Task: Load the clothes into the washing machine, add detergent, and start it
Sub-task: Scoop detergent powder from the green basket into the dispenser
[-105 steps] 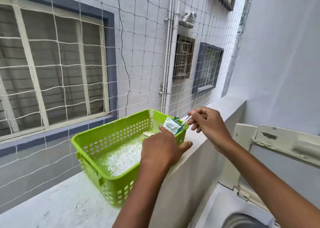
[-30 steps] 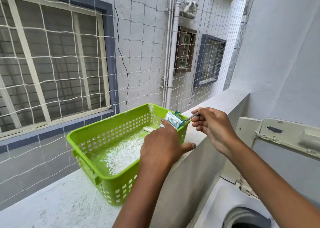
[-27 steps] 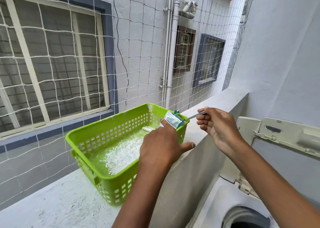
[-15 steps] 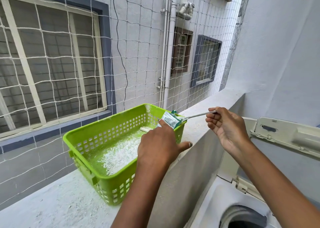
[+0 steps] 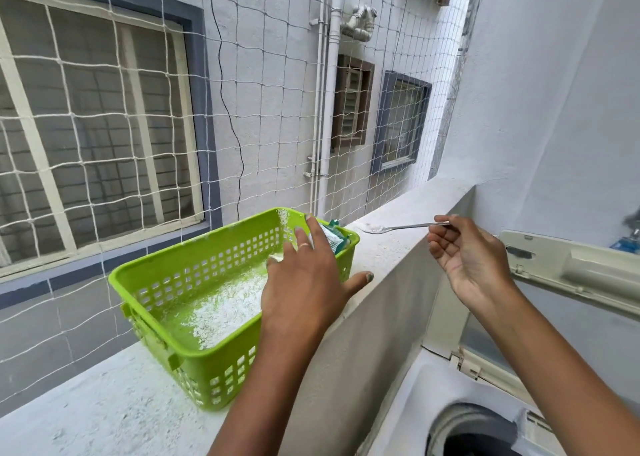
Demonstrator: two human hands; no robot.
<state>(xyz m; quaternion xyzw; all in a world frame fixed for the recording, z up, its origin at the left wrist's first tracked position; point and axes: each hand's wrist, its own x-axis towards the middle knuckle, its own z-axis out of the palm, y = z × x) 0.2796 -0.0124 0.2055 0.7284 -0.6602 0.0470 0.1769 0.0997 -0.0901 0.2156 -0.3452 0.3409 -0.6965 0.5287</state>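
right hand (image 5: 465,265) is pinching a spoon (image 5: 401,227) of white powder over the ledge (image 5: 408,209) | left hand (image 5: 304,282) is hovering fingers-spread over the green basket (image 5: 207,362), half hiding the detergent packet (image 5: 334,239) | washing machine (image 5: 474,428) drum is getting cut off bottom right

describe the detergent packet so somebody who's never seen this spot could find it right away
Find the bright green basket sitting on the white ledge beside the netting. In its far right corner, just past the left hand, stands the detergent packet. It is the only teal and white printed thing there; the rest in the basket is loose white powder.
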